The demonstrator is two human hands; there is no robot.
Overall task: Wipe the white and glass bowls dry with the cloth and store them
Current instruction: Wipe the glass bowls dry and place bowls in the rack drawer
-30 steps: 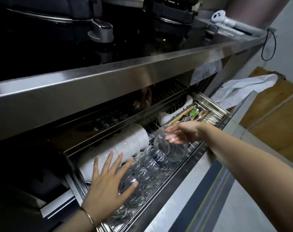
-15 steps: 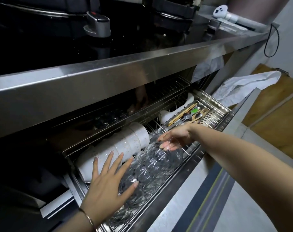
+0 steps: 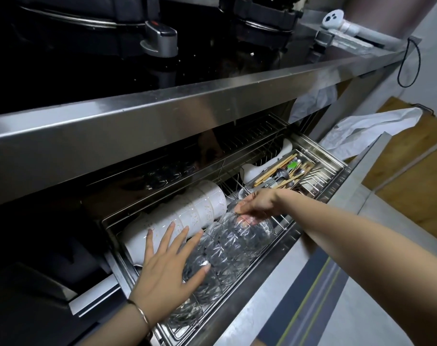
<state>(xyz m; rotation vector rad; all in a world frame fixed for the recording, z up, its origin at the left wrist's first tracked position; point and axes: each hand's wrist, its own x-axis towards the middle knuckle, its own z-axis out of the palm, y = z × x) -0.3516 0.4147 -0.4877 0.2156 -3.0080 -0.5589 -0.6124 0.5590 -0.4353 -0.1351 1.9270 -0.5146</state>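
Observation:
An open steel drawer rack [image 3: 252,278] holds two rows of bowls lying on their sides. The white bowls [image 3: 200,208] are nested along the back and the glass bowls [image 3: 227,253] along the front. My left hand [image 3: 167,268] lies flat with fingers spread, pressing on the left part of the glass row and touching the white bowls. My right hand [image 3: 257,202] grips the rim of the end glass bowl [image 3: 259,232], which sits nested against the right end of the glass row. Some of its fingers show through the glass. No cloth is in either hand.
A cutlery tray [image 3: 319,168] with chopsticks and spoons fills the drawer's right end, beside a white ladle [image 3: 257,168]. The steel counter edge [image 3: 162,121] overhangs the drawer, with a black hob and a knob [image 3: 160,41] above. White plastic sheeting [image 3: 362,133] lies to the right over a wooden floor.
My right hand has lowered the glass bowl from above the rack and pushed it leftward into the end of the glass row. My left hand has stayed put.

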